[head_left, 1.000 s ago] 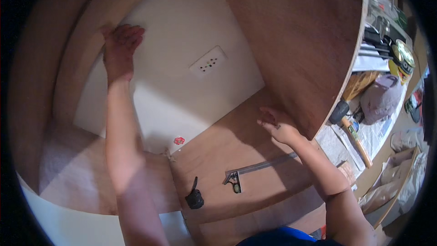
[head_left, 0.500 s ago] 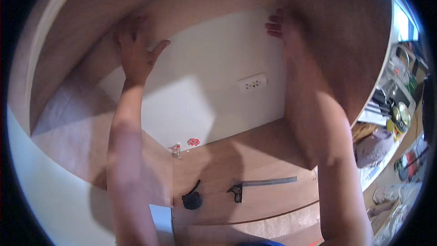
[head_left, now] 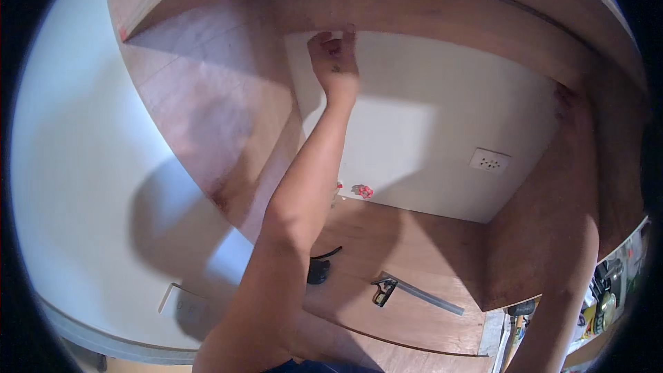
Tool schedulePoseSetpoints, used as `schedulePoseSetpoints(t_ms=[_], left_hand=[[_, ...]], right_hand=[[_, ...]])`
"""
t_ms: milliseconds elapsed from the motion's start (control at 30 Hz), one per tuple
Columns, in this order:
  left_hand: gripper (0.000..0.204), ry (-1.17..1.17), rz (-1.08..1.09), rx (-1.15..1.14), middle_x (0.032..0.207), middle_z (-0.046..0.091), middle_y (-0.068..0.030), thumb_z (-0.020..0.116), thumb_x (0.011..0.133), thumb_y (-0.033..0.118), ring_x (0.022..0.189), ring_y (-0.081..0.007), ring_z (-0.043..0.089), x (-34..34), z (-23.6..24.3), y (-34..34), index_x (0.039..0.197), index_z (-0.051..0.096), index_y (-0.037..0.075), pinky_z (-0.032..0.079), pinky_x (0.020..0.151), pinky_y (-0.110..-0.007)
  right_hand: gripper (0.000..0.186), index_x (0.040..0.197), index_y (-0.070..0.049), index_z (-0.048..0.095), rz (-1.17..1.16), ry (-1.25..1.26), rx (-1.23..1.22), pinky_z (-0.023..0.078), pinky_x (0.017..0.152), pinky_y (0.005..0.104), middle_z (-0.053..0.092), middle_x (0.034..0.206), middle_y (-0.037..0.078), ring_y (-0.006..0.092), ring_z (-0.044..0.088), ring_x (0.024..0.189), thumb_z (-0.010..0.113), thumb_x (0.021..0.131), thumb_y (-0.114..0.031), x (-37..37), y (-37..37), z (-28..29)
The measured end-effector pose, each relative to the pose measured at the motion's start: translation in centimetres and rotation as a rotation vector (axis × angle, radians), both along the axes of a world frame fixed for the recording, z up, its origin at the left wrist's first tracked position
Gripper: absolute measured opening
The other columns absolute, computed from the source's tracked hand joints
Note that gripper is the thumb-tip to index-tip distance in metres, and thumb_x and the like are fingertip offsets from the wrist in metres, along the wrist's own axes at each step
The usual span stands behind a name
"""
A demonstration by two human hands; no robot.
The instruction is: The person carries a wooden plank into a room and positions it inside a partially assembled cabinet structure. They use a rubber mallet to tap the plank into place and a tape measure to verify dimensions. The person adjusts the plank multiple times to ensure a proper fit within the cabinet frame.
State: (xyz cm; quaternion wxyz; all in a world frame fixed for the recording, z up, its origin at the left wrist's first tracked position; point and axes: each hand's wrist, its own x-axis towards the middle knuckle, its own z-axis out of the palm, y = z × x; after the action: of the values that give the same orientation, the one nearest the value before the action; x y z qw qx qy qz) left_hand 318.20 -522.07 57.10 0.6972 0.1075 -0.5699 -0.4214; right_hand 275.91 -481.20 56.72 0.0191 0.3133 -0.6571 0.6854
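In the head view, my left grip (head_left: 335, 62) is half curled and visibly empty at the far edge of the smooth white back panel (head_left: 414, 76), beside the long brown wooden board (head_left: 414, 14) spanning the far side. My right grip (head_left: 572, 102) is shadowed near the board's right end; I cannot tell how open it is. Nearer, a black tape measure (head_left: 318, 271) lies left of a black-headed metal square (head_left: 421, 293).
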Motion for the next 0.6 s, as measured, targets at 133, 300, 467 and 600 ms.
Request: schedulePoseSetpoints(t_ms=[133,300,467,600], left_hand=[[0.048,0.164,-0.578,0.311,0.094,0.069,-0.0165,0.064,0.103,0.045,0.084,-0.0258,0.071,0.1,1.9,-4.0,0.122,0.054,0.002,0.062,0.074,-0.036],[0.042,0.086,-0.572,0.169,0.092,0.072,-0.0176,0.064,0.103,0.038,0.087,-0.0269,0.074,1.9,1.3,-7.4,0.122,0.056,0.002,0.062,0.076,-0.035],[0.040,0.202,-0.551,0.121,0.090,0.073,-0.0159,0.066,0.101,0.040,0.082,-0.0251,0.075,0.3,0.4,-6.9,0.110,0.056,0.002,0.059,0.072,-0.035],[0.035,0.269,-0.596,0.100,0.091,0.073,-0.0143,0.068,0.100,0.036,0.087,-0.0243,0.074,0.4,0.0,-7.9,0.110,0.057,0.004,0.055,0.078,-0.034]], right_hand=[[0.065,0.156,-0.016,0.040,0.155,-0.073,-0.139,0.037,0.109,0.0551,0.046,0.159,0.007,0.0261,0.046,0.141,0.058,0.099,-0.038,-2.0,3.0,-0.3],[0.054,0.156,-0.012,0.042,0.134,-0.071,-0.126,0.021,0.119,0.0592,0.044,0.162,0.004,0.0233,0.034,0.151,0.041,0.108,-0.037,-2.0,-0.1,-1.0],[0.058,0.160,-0.016,0.032,0.149,-0.136,-0.178,0.019,0.119,0.0632,0.035,0.166,0.007,0.0271,0.029,0.154,0.038,0.109,-0.042,-0.7,1.2,-0.2],[0.063,0.164,-0.019,0.023,0.238,-0.222,-0.264,0.018,0.120,0.0665,0.028,0.170,0.009,0.0302,0.025,0.156,0.035,0.109,-0.046,1.2,1.5,1.4]])
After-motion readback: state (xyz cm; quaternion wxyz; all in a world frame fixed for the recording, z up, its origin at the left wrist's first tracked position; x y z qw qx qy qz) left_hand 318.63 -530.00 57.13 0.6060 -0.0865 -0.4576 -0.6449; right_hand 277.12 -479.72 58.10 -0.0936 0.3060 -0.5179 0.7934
